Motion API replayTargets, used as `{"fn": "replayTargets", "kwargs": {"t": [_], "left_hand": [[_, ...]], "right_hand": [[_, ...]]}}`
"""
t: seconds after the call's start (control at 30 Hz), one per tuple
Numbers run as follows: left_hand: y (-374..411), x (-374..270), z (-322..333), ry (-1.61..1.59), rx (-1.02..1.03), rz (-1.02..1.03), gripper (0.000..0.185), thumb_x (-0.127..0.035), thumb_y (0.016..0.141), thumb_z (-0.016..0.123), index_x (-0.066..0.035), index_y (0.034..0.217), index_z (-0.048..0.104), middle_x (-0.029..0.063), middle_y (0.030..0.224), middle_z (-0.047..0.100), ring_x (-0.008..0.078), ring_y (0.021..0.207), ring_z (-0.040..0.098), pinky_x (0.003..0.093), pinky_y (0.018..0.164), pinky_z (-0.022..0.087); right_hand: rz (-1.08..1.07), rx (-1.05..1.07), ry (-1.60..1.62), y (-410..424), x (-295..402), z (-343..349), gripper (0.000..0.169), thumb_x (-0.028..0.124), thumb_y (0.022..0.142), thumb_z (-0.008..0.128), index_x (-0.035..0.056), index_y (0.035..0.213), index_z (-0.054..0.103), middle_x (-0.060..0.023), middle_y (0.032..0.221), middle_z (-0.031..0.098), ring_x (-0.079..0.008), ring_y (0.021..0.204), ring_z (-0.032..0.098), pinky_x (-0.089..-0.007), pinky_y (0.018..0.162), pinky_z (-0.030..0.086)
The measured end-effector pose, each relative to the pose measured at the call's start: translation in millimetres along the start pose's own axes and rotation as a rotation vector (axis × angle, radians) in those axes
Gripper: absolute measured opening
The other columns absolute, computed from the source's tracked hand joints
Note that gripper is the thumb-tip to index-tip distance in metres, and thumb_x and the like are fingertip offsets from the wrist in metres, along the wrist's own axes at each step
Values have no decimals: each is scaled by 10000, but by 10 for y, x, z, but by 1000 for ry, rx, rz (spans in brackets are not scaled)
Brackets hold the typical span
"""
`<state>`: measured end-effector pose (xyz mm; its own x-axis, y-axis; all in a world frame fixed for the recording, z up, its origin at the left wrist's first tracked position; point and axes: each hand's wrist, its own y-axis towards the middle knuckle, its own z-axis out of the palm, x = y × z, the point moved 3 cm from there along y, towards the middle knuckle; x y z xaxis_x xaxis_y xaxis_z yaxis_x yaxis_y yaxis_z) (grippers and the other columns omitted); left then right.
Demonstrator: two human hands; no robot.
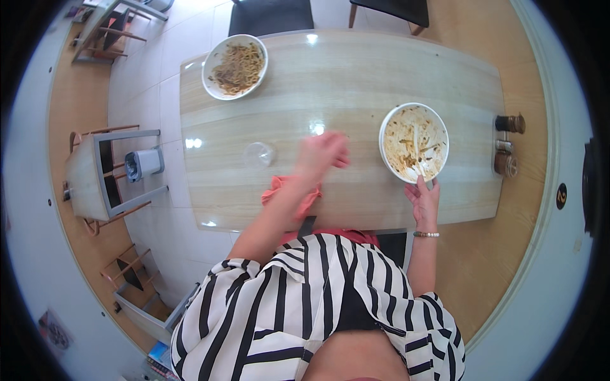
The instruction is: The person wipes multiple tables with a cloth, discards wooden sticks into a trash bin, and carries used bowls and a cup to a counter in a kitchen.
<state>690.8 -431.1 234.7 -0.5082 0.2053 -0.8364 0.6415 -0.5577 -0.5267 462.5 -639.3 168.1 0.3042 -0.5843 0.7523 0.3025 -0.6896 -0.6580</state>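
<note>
My right hand grips the near rim of a white bowl, its thumb over the edge. Brown sauce, food scraps and a long pale strip lie inside that bowl; what the strip is I cannot tell. My left hand is above the middle of the table, blurred by motion, its fingers curled. Whether it holds anything does not show. Below my left forearm a coral cloth lies crumpled near the table's front edge. To the left of that hand stands a clear plastic cup.
A second white bowl with leftover noodles sits at the far left corner. Condiment jars line the right end by the wall. Dark chairs stand beyond the far edge. A grey bin is on the floor to the left.
</note>
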Motion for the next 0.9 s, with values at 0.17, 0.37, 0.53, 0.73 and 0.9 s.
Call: {"fn": "replayTargets", "kwargs": {"t": [0.17,0.37,0.53,0.73,0.9], "left_hand": [[549,-65,-1635,34,-534,95,299,-143,883,538,93,1061,492,188,855,607,254,632,645,327,565,558],[1211,183,-2017,-408,-299,278,547,150,787,336,99,1322,235,260,1283,420,418,1102,517,534,896,510],[1379,200,-1876,-424,-639,247,558,167,744,295,132,1297,227,310,1237,406,497,1026,526,610,761,549],[1303,220,-1783,-382,-762,234,505,153,753,302,159,1256,262,324,1157,452,479,891,592,569,654,593],[801,-268,-1243,-163,-515,297,452,136,733,317,165,1185,311,318,1097,494,453,884,611,506,647,608]], "right_hand": [[-55,240,381,52,-158,-154,533,86,895,497,94,1377,269,-176,1327,421,-359,1148,495,-526,897,479],[-117,402,480,607,61,-196,575,-37,831,482,35,1363,276,-186,1317,437,-364,1172,484,-562,904,475],[-121,384,442,730,45,-242,518,-31,835,488,-7,1322,315,-202,1278,468,-353,1125,528,-520,874,515],[-33,367,349,418,-89,-190,482,-37,820,509,-17,1273,348,-164,1193,517,-300,1016,594,-457,768,574],[42,448,301,155,-96,222,461,-33,817,517,-24,1255,374,-145,1179,522,-267,995,605,-426,744,582]]}}
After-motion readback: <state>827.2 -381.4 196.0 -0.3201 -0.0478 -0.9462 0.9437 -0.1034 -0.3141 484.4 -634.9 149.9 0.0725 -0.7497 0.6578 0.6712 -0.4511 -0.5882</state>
